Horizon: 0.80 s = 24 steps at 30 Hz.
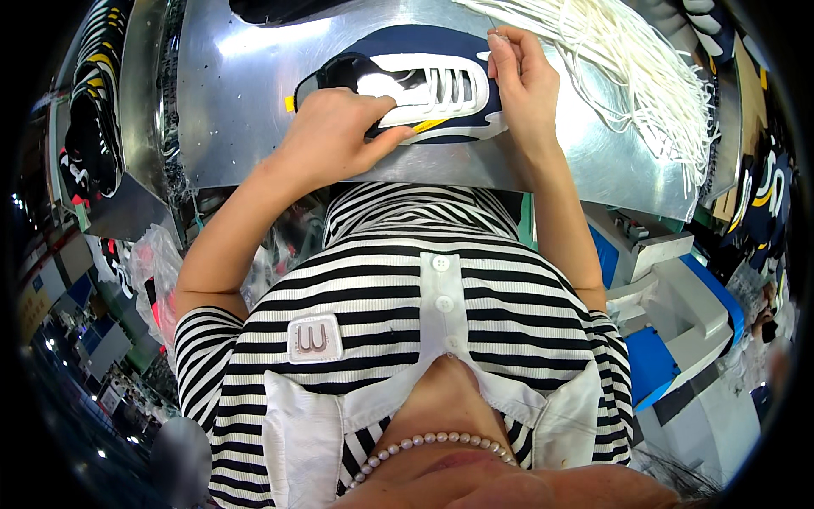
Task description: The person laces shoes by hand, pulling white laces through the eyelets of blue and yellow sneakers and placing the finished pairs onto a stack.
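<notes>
Grip of the left hand [326, 136] is curling over the near side of the shoe [415, 106], by its foot hole, with the thumb pointing toward the yellow strip [431, 125]. That hand seems to be holding the shoe steady, but I cannot tell how tightly it is closing. The right hand [530, 85] is hanging just beside the shoe's toe, with its thumb and fingers bending toward each other. I cannot tell if that grip is pinching something thin. Between the hands, the shoe is sitting on the shiny tabletop [237, 93], and its toe is pointing right. White laces [437, 85] are crossing the top of the shoe in bars. My guess is that the person is working on the lacing. The next move seems to be asking for a steady left hand and a firm right pinch, so no lace is slipping and the bars are lying flat. To the right of the shoe, a big pile of loose laces [632, 76] is spreading out. Well past the shoe's heel, more shoes [93, 127] are standing in a row.
</notes>
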Each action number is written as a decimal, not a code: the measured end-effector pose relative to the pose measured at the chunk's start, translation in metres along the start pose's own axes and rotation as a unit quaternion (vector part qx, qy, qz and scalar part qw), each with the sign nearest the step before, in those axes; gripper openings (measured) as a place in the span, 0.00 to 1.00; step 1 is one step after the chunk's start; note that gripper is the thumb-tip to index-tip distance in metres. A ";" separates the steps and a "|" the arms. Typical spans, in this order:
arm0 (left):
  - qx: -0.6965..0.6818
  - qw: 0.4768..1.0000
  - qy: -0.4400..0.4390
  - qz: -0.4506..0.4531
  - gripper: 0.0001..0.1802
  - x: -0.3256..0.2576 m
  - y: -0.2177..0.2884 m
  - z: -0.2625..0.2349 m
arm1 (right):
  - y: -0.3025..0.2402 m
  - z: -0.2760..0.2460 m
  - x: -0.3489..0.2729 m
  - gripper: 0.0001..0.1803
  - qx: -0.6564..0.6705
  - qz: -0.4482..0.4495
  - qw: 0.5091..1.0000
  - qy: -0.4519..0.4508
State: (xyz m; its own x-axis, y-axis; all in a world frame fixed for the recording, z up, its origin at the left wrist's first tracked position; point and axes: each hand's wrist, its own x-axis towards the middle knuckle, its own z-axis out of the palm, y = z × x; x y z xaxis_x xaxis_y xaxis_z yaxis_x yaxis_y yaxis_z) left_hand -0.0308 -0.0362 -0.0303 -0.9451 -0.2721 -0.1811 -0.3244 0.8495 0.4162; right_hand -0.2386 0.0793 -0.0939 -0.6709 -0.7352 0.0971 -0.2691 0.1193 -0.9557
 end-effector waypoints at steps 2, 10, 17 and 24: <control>-0.018 0.993 0.111 0.047 0.16 -0.007 0.001 0.006 | -0.003 -0.003 -0.003 0.12 0.063 0.023 0.998 -0.016; -0.549 0.700 0.406 -0.208 0.30 -0.074 0.010 0.097 | -0.012 -0.002 -0.022 0.11 0.174 0.076 0.982 -0.012; -0.939 0.250 0.199 -0.130 0.27 -0.075 -0.033 0.044 | -0.033 0.052 -0.005 0.10 0.246 0.095 0.954 -0.145; -0.419 0.718 0.511 -0.217 0.19 -0.057 -0.096 -0.103 | -0.020 0.017 0.087 0.09 -0.179 -0.056 0.982 0.033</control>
State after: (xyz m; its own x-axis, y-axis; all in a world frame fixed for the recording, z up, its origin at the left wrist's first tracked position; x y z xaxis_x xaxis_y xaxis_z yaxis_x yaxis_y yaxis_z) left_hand 0.0500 -0.1487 0.0315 -0.1442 -0.9829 0.1146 -0.1032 0.1301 0.9861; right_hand -0.2797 0.0019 -0.0711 -0.6637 -0.7136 0.2243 -0.5606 0.2759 -0.7808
